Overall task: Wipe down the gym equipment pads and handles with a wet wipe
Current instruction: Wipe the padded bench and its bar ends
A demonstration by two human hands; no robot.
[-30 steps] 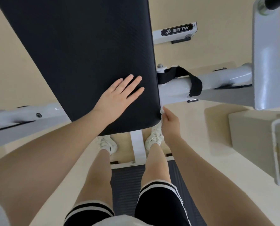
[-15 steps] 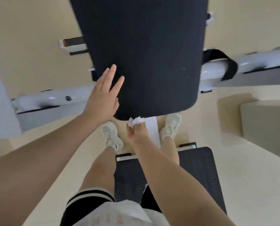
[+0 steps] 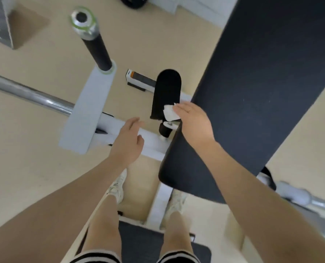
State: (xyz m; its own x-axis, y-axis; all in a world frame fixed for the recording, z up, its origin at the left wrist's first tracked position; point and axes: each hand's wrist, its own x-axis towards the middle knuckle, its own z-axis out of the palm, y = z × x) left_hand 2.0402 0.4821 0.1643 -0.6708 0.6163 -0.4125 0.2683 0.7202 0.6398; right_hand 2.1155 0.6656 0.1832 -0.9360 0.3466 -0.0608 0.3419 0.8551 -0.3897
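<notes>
At frame centre, the right hand (image 3: 193, 123) presses a crumpled white wet wipe (image 3: 170, 112) against the black cylindrical foam roller pad (image 3: 166, 92); the left hand (image 3: 128, 142) hovers unclenched, holding nothing

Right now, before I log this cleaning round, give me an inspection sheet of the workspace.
Surface: beige floor, bare around the machine.
Job's things: white wet wipe pressed on the small black pad; large dark pad beside it; black handle not being wiped.
Clutter: cardboard box on the floor, far left.
Grips: right hand holds the wipe; left hand open, empty, over the white frame.
Cables: nothing seen.
Surroundings: chrome bar, dark floor mat.
</notes>
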